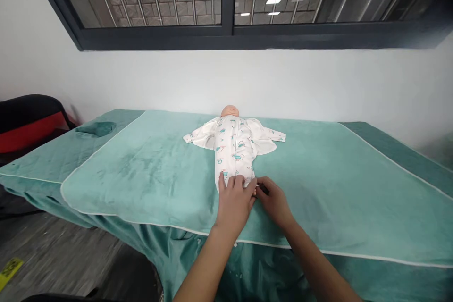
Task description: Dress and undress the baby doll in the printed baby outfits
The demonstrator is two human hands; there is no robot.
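A baby doll [230, 110] lies on its back, its head toward the wall. It wears a white baby romper [234, 146] printed with small teal and red pictures, its sleeves spread out to both sides. My left hand [234, 200] rests over the lower end of the romper, fingers bent on the cloth, its thumb and forefinger closed near the right lower edge. Beside it, my right hand [274, 200] pinches at that same edge with thumb and forefinger. A bit of the doll's foot seems to show between the hands. The fingertips partly hide the cloth they grip.
A teal velvet cover [148, 165] with white piping spreads over the massage bed, which has a face hole [96, 129] at left. Behind are a white wall [198, 80] and a barred window [155, 0]. A black and red chair [33, 125] stands at far left.
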